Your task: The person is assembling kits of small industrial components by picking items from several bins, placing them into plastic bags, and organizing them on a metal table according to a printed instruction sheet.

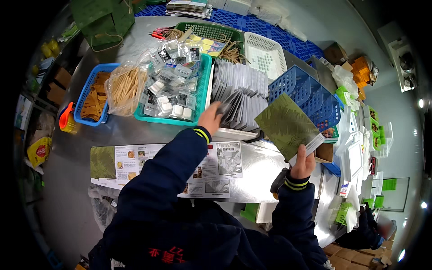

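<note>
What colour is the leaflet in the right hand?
The leaflet is mostly olive green; head view.

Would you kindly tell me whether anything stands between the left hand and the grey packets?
Nothing visible does: the left hand is at the near left side of the grey packets, though blur hides whether it grips one. The green booklet, in the right hand, is well clear.

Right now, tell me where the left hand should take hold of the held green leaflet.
Probably the far-left corner, coming from the left. The right hand grips the leaflet at its near edge, and that corner stands clear of its fingers. The leaflet is thin and flat, so a light pinch across both faces should suit. The left hand is on that side.
</note>
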Demonstrator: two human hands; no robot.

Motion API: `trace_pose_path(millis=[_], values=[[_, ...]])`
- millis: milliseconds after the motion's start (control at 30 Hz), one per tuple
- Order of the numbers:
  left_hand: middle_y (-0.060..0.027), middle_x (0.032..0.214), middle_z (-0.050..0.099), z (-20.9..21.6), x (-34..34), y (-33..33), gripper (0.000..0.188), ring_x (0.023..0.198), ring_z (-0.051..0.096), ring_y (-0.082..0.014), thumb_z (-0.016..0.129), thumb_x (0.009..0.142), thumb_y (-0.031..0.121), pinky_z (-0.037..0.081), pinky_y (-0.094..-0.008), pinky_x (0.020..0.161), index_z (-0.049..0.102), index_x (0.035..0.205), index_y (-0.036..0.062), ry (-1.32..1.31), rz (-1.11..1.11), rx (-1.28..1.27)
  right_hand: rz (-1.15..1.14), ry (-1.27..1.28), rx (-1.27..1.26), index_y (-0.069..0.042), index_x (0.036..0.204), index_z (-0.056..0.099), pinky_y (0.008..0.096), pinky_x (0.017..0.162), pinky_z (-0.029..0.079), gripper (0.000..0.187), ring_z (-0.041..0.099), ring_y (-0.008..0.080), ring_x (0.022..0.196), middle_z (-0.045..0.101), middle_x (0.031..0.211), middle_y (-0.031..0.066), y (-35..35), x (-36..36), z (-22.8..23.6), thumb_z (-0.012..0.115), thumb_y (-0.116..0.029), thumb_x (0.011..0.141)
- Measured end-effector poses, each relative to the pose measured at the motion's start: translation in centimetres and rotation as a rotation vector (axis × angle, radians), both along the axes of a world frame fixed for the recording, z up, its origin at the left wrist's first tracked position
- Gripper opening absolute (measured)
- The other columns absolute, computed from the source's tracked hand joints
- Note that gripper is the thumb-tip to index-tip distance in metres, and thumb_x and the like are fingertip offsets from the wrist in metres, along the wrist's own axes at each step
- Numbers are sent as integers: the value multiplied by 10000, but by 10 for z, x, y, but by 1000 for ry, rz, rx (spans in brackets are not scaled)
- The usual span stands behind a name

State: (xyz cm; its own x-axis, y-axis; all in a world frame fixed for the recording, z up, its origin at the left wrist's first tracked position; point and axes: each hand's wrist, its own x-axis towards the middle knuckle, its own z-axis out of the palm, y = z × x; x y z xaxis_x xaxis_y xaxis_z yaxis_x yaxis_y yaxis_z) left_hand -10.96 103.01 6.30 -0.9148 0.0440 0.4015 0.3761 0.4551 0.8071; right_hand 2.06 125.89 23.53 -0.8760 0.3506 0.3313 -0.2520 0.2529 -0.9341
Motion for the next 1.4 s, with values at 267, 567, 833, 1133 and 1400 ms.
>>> trace_pose_path(millis=[267, 567, 833, 1133, 1400], values=[[-149, 786, 593, -5, 26, 101, 156, 739, 572, -320, 440, 799, 128, 423, -412, 688, 568, 840, 48, -220, -7, -286, 137, -206, 566, 35, 857, 566, 256, 579, 407, 189, 496, 90, 649, 584, 707, 45, -15, -84, -25, 507, -144, 853], [-130, 897, 548, 7, 44, 108, 182, 793, 537, -263, 481, 777, 159, 365, -377, 767, 515, 910, 40, -163, 66, -414, 122, -499, 1015, 46, 704, 575, 465, 675, 450, 308, 556, 427, 734, 573, 741, 270, -68, -167, -79, 490, -246, 751], [-158, 823, 494, 15, 57, 51, 273, 842, 484, -343, 488, 636, -85, 397, -399, 711, 504, 885, 26, 50, 64, 19, 138, -671, 1047, 5, 885, 586, 436, 703, 457, 386, 571, 391, 796, 592, 800, 255, -80, -159, -91, 503, -362, 803], [-206, 845, 485, 26, 7, 32, 265, 825, 479, -375, 537, 674, -36, 399, -418, 708, 439, 916, 6, -22, 152, -100, -167, -284, 760, -7, 1144, 449, 393, 840, 369, 454, 463, 336, 969, 510, 1037, 175, -7, -74, -108, 610, -214, 773], [-274, 1084, 460, 27, 13, 19, 532, 979, 468, -403, 558, 705, 27, 404, -407, 819, 344, 1188, -29, -126, 94, -126, -153, -219, 547, 18, 1160, 448, 352, 715, 424, 463, 517, 257, 813, 552, 947, 142, -1, -61, -133, 622, -172, 775]])
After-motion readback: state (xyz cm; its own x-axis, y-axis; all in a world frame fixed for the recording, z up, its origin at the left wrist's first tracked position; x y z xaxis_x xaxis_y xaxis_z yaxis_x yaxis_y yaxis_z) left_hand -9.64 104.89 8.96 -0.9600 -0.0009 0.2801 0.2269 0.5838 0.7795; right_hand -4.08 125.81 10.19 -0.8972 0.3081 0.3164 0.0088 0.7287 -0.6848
